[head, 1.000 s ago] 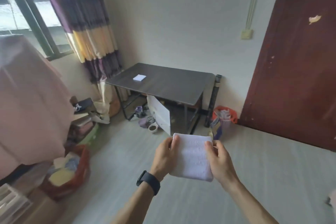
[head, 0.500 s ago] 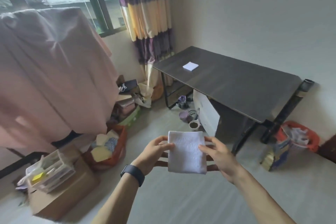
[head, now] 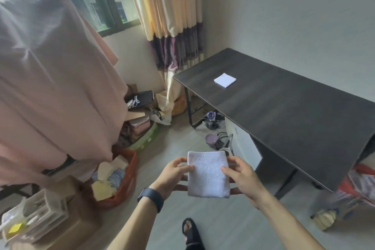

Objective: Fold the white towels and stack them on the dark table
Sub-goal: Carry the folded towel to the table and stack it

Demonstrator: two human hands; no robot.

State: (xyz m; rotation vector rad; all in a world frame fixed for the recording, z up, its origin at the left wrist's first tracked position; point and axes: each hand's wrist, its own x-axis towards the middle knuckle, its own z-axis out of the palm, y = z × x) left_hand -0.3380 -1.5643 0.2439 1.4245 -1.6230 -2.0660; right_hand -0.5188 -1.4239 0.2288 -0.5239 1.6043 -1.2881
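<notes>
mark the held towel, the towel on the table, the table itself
held white terry towel (head: 208, 176), head view, centre of its front face
small folded white towel (head: 225, 80), head view, middle of its top
dark rectangular table (head: 294, 119), head view, bare part of its top

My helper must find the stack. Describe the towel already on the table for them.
Find the dark table against the wall, right of the striped curtain. Near its curtain end lies a small folded white towel, the only thing on the tabletop; the other towel is held over the floor.
</notes>
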